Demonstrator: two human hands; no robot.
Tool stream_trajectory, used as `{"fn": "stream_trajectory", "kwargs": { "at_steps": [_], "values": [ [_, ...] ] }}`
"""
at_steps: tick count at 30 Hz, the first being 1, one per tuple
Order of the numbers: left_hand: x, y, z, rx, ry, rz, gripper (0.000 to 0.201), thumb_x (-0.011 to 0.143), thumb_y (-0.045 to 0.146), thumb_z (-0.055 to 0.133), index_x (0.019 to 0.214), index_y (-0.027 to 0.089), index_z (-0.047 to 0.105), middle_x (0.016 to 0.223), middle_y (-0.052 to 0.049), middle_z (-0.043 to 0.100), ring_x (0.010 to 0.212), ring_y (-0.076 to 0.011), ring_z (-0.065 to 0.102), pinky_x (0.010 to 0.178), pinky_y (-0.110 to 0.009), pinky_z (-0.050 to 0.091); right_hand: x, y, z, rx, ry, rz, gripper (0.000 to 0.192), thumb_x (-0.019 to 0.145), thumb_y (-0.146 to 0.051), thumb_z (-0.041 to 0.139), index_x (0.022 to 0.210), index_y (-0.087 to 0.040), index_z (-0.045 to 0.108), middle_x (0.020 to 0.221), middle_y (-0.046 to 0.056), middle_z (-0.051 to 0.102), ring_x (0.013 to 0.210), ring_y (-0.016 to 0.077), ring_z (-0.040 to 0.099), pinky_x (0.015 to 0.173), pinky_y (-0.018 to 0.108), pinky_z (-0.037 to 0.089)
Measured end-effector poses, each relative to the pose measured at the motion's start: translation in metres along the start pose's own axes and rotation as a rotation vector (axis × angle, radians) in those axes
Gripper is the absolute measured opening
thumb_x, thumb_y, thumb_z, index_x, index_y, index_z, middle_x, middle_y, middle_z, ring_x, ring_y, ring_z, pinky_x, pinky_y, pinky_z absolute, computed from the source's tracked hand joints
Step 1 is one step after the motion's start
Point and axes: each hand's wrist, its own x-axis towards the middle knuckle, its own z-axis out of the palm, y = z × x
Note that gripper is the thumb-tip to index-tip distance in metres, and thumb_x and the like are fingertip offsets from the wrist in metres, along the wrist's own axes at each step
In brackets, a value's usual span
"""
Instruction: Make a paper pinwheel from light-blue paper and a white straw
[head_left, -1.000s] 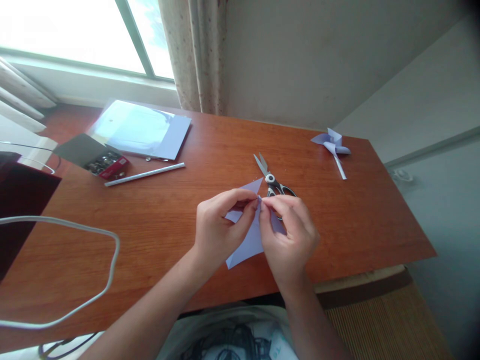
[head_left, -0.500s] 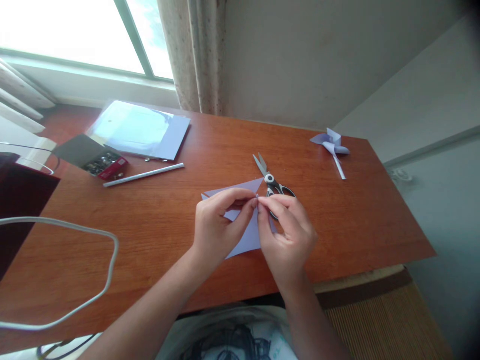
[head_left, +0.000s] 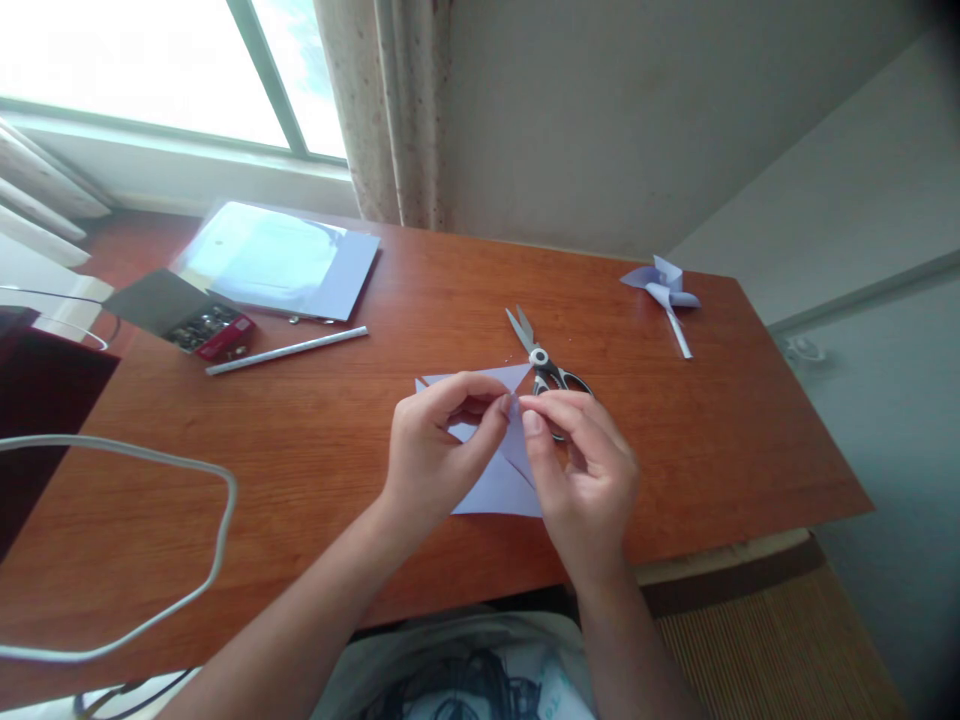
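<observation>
A lilac paper (head_left: 495, 485) is pinched at its centre by the left hand (head_left: 439, 450) and right hand (head_left: 581, 470), just beside scissors (head_left: 544, 365).

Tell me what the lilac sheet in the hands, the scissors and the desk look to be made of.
Lilac sheet: thin matte paper, judging by its sharp creases and flat folds. Scissors: shiny metal blades; black handles, probably plastic. Desk: reddish-brown wood grain with a smooth sheen, veneer or laminate, cannot tell which.
</observation>
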Motion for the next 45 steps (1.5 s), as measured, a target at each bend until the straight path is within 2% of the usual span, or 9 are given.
{"fn": "stream_trajectory", "kwargs": {
  "at_steps": [4,7,11,18,23,27,29,32,45],
  "values": [
    [0.0,-0.003,0.0,-0.002,-0.015,-0.014,0.005,0.089,0.019,0.07,0.085,0.015,0.071,0.076,-0.003,0.073,0.064,-0.012,0.069,0.063,-0.021,0.057,0.01,0.031,-0.017,0.022,0.035,0.131,0.017,0.101,-0.027,0.056,0.105,-0.022,0.072,0.103,0.007,0.072,0.091,0.0209,0.072,0.076,0.034,0.061],
    [-0.001,-0.005,0.0,-0.019,-0.029,-0.018,0.006,0.091,0.019,0.069,0.086,0.016,0.07,0.075,-0.002,0.072,0.064,-0.0123,0.07,0.062,-0.022,0.058,0.022,0.069,-0.029,-0.375,-0.108,0.084,0.019,0.098,-0.029,0.056,0.106,-0.02,0.071,0.106,0.01,0.074,0.094,0.024,0.072,0.081,0.038,0.061],
    [-0.001,-0.005,0.0,-0.034,-0.047,-0.018,0.005,0.092,0.019,0.068,0.089,0.016,0.069,0.073,-0.001,0.072,0.063,-0.012,0.07,0.06,-0.022,0.058,0.027,0.098,-0.035,-0.528,-0.215,0.099,0.024,0.091,-0.028,0.061,0.111,-0.018,0.071,0.109,0.015,0.073,0.098,0.0314,0.07,0.09,0.047,0.057],
    [-0.001,-0.002,0.0,-0.021,-0.063,-0.036,0.006,0.092,0.019,0.067,0.087,0.016,0.068,0.073,-0.002,0.071,0.063,-0.0123,0.07,0.059,-0.021,0.056,0.029,0.087,-0.024,-0.628,-0.351,0.188,0.035,0.082,-0.028,0.068,0.114,-0.013,0.069,0.104,0.02,0.071,0.101,0.0397,0.066,0.09,0.054,0.051],
    [-0.001,-0.004,-0.001,-0.021,-0.066,-0.039,0.005,0.092,0.02,0.067,0.087,0.017,0.068,0.074,-0.002,0.071,0.063,-0.0118,0.07,0.058,-0.02,0.056,0.035,0.086,-0.043,-0.513,-0.354,0.307,0.024,0.077,-0.029,0.069,0.097,-0.016,0.073,0.088,0.013,0.071,0.083,0.0315,0.069,0.081,0.048,0.055],
    [-0.001,-0.003,-0.001,-0.043,-0.083,-0.059,0.007,0.093,0.021,0.067,0.087,0.017,0.067,0.074,-0.002,0.071,0.063,-0.0119,0.07,0.057,-0.02,0.055,0.028,0.081,-0.074,-0.212,-0.367,0.382,0.04,0.089,-0.04,0.061,0.123,-0.019,0.066,0.105,0.011,0.075,0.084,0.0217,0.073,0.073,0.035,0.06],
    [-0.001,-0.003,-0.001,-0.063,-0.093,-0.069,0.007,0.093,0.021,0.067,0.087,0.017,0.068,0.074,-0.002,0.071,0.063,-0.0119,0.069,0.056,-0.02,0.055,0.023,0.073,-0.085,0.233,-0.323,0.481,0.053,0.085,-0.05,0.073,0.129,-0.022,0.065,0.11,0.011,0.074,0.084,0.0215,0.071,0.072,0.034,0.06],
    [-0.001,-0.003,0.0,-0.099,-0.099,-0.073,0.004,0.092,0.02,0.068,0.089,0.017,0.068,0.077,-0.003,0.071,0.063,-0.0119,0.069,0.055,-0.02,0.054,0.015,0.059,-0.09,0.486,-0.403,0.477,0.073,0.067,-0.069,0.084,0.122,-0.022,0.071,0.093,0.007,0.07,0.077,0.0206,0.065,0.065,0.032,0.057],
    [0.003,0.001,-0.006,-0.125,-0.201,0.055,0.013,0.092,0.013,0.062,0.085,0.018,0.071,0.076,-0.003,0.07,0.067,-0.0131,0.066,0.058,-0.023,0.052,0.018,0.044,-0.078,-0.058,-0.513,0.033,0.056,0.082,-0.024,0.081,0.135,-0.029,0.062,0.114,0.005,0.062,0.103,0.0214,0.066,0.088,0.034,0.059]
  ]
}}
